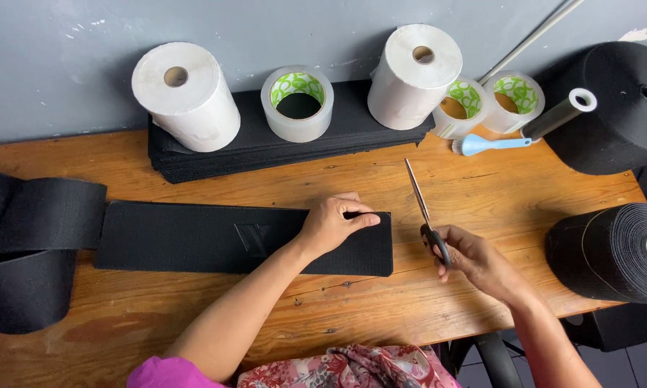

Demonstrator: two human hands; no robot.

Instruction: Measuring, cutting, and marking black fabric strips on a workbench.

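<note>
A wide black elastic band [194,237] lies flat along the wooden table [481,194], its cut end at the right. My left hand [332,224] presses down on that end with the fingers spread flat. To the right, just off the band's end, my right hand [474,255] grips a pair of scissors [422,212] by the black handles. The blades are together and point away toward the wall.
Black webbing [29,244] loops off the table's left edge. At the back, a stack of black strips [266,147] carries two white paper rolls [187,93] and a tape roll [297,103]. More tape rolls [514,97], a blue-handled brush [492,144] and two big black spools [611,251] stand right.
</note>
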